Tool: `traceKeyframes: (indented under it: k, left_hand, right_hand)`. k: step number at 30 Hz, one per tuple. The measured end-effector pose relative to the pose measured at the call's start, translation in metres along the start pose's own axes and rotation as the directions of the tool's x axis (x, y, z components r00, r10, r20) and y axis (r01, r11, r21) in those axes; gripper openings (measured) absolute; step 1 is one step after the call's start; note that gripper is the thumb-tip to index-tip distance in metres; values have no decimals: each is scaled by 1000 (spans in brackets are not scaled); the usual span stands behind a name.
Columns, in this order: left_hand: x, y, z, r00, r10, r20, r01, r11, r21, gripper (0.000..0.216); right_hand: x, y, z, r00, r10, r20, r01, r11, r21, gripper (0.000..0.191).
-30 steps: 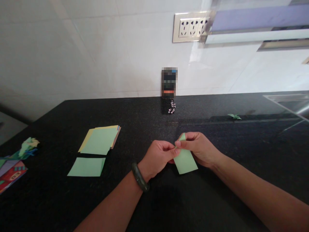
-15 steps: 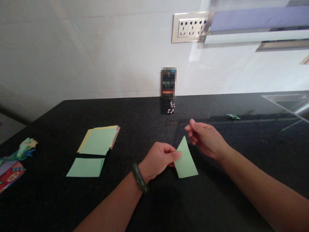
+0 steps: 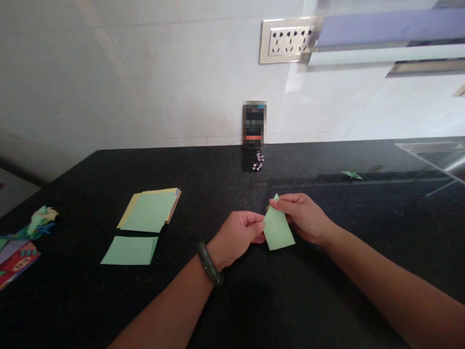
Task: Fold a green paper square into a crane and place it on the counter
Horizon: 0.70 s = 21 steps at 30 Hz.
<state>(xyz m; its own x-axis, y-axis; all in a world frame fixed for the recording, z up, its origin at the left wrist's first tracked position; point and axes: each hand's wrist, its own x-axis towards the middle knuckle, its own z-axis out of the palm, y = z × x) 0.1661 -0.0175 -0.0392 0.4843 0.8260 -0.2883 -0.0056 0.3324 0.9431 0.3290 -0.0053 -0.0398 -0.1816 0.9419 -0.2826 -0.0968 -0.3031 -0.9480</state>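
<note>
Scraps of coloured paper [image 3: 16,254] lie in one heap at the far left edge of your black tabletop [image 3: 90,300], with a crumpled green and yellow bit on top. Next comes one stack of square sheets [image 3: 152,211], green on top with yellow and other colours showing at its edges; how many it holds cannot be told. Just in front of it, across a thin gap, lies one single green sheet [image 3: 131,250].

Near the middle is your left hand [image 3: 238,235], one dark bangle [image 3: 209,264] on its wrist, its fingers closed on the left edge of one folded green piece [image 3: 279,231]. That piece is pointed at the top and wider at the bottom, and it sits between your two hands, low over the tabletop. Your right hand [image 3: 307,218] takes it from the other side, thumb and fingers pinched narrow on the upper tip.

Behind your hands one dark device [image 3: 254,123] leans against the wall, with one string of beads [image 3: 258,161] at its foot and one socket panel [image 3: 286,41] above. Further right, one small green folded figure [image 3: 351,175] sits alone, well apart from your hands. One sink [image 3: 436,155] shows at the right edge.
</note>
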Motion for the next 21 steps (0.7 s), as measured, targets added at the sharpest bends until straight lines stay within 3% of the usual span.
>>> traceKeyframes:
  k: [5, 8, 9, 11, 13, 16, 18, 19, 21]
  left_hand:
    - [2, -4, -2, 988, 103, -117, -91, 991, 102, 17]
    - [4, -4, -3, 935, 231, -269, -190, 967, 169, 19]
    - [4, -3, -4, 900, 260, -350, -213, 962, 168, 22]
    - [4, -1, -5, 855, 217, -472, -199, 976, 88, 33]
    - [4, 2, -7, 895, 78, -440, -126, 989, -81, 46]
    - [4, 4, -9, 961, 16, -277, -86, 967, -242, 37]
    - [4, 3, -11, 953, 60, -296, -135, 962, -239, 25]
    - [4, 2, -11, 945, 78, -317, -150, 966, -211, 22]
    - [4, 2, -10, 944, 102, -315, -148, 981, -128, 20]
  right_hand:
    - [-1, -5, -4, 984, -175, 14, 174, 960, -221, 32]
    - [-5, -12, -4, 935, -353, 24, 340, 876, -343, 24]
    - [-7, -13, -4, 886, -463, 9, 430, 814, -391, 19]
    - [-10, -15, -5, 735, -676, 51, 606, 623, -495, 10]
    - [-12, -14, -5, 600, -768, 224, 731, 414, -543, 16]
    - [-13, -9, -3, 518, -711, 476, 826, 272, -493, 30]
    - [-14, -7, -1, 527, -693, 491, 828, 290, -479, 33]
    - [-14, -6, 0, 564, -699, 440, 803, 341, -488, 32]
    - [-12, -5, 1, 691, -682, 239, 691, 526, -496, 25]
